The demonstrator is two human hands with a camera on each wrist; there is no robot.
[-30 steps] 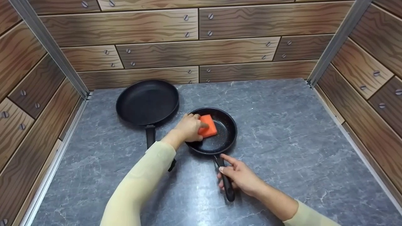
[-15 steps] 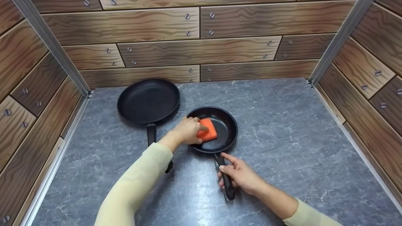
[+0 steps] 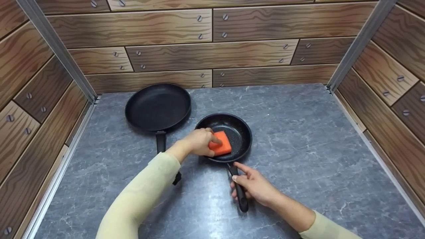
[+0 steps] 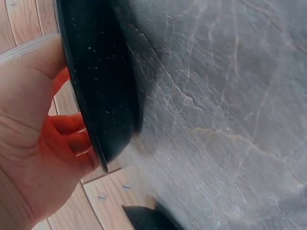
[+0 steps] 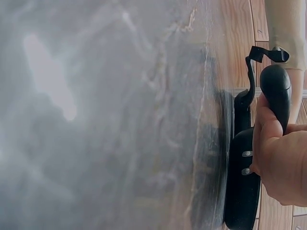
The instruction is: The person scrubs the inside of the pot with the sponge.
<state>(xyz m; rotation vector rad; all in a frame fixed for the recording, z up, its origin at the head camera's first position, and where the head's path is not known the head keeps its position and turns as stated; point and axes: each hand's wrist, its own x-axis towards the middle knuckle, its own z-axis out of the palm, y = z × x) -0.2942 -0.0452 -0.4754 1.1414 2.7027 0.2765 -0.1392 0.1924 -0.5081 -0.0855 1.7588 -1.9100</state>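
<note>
A small black frying pan [image 3: 239, 132] with a speckled inside stands mid-table, its handle [image 3: 241, 199] towards me. My left hand [image 3: 199, 141] grips an orange sponge [image 3: 223, 146] against the pan's inner floor, on the near left side. In the left wrist view the pan's wall [image 4: 100, 86] hides most of the sponge, and my left hand [image 4: 33, 139] reaches over the rim. My right hand [image 3: 257, 187] holds the pan's handle, thumb on top and index finger stretched towards the pan. The right wrist view shows my right hand [image 5: 280, 158] around the handle [image 5: 277, 88].
A larger black frying pan [image 3: 159, 108] sits at the back left, its handle [image 3: 161, 141] partly behind my left forearm. A grey marbled tabletop [image 3: 298, 139] lies under both pans. Wood-patterned walls [image 3: 212, 53] close off the back and sides.
My left hand has drawn the sponge towards me across the pan's inside, down to its near part. The right hand keeps its hold on the handle, and the small pan stays in place.
</note>
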